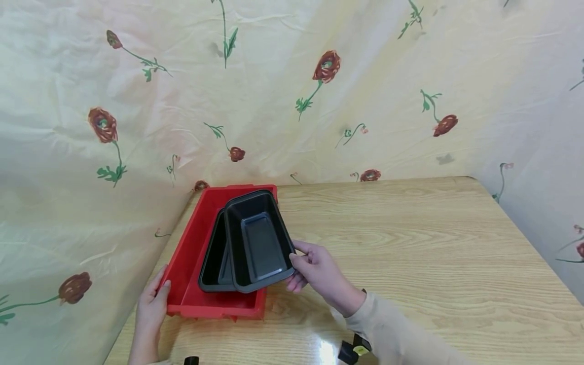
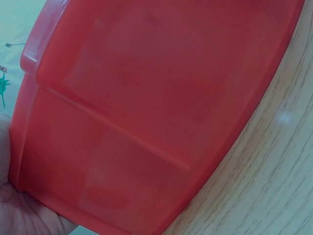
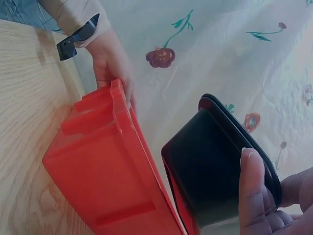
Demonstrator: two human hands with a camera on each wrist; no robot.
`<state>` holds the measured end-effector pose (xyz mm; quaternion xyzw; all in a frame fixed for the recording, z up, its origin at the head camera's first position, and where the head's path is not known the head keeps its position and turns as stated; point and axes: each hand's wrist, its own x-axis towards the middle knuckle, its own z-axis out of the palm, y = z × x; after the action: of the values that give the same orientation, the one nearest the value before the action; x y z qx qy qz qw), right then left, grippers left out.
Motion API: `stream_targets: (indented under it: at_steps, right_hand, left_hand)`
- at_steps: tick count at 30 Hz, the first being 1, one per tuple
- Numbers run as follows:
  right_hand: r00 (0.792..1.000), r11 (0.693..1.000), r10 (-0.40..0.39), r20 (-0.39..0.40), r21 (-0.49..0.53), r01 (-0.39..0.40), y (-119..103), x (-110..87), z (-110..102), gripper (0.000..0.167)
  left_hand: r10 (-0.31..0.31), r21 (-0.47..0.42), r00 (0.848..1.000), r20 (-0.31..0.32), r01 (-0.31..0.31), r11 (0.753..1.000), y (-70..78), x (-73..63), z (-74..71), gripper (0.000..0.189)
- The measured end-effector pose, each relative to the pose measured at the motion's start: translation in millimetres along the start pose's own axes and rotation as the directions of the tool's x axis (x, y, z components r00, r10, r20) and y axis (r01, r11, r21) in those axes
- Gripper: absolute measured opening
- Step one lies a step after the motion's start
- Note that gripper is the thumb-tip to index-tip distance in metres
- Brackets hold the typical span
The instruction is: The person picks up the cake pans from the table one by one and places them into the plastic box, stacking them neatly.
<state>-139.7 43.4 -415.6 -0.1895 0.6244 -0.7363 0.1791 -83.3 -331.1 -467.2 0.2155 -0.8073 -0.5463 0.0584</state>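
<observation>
A black loaf pan (image 1: pixel 262 243) is tilted above the red plastic bin (image 1: pixel 184 276). My right hand (image 1: pixel 317 268) pinches its near right corner, thumb on the rim and fingers beneath; the right wrist view shows the pan (image 3: pixel 210 161) from its outer side. Inside the bin lies a second black loaf pan (image 1: pixel 212 263), partly hidden by the first. My left hand (image 1: pixel 152 304) holds the bin's near left rim. Close up in the left wrist view, the bin's outer wall (image 2: pixel 146 98) fills most of the picture, with part of the left hand (image 2: pixel 24 210) at its edge.
The bin stands at the left side of a wooden table (image 1: pixel 392 243). Flowered cloth (image 1: pixel 274 91) hangs behind and beside the table. A black wrist strap (image 3: pixel 83 36) is on the left wrist.
</observation>
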Motion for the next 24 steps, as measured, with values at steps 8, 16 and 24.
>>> stream_targets:
  at_steps: [8, 16, 24]
  right_hand:
    - [1.0, 1.0, 0.0, 0.009, 0.031, 0.0, 5.3, 8.9, 14.2, 0.048]
    - [1.0, 0.999, 0.008, 0.014, 0.042, -0.009, 11.2, 14.8, 24.8, 0.047]
    - [1.0, 0.998, 0.007, 0.021, 0.059, -0.008, 16.0, 23.8, 36.9, 0.044]
  left_hand:
    - [-0.003, -0.004, 1.0, 0.004, 0.003, 1.0, -1.5, 1.0, -0.8, 0.054]
    - [-0.001, 0.032, 1.0, -0.009, 0.002, 0.999, -1.3, 1.6, 0.6, 0.054]
    - [0.019, -0.002, 1.0, -0.007, -0.019, 1.0, -1.9, 0.1, -0.2, 0.053]
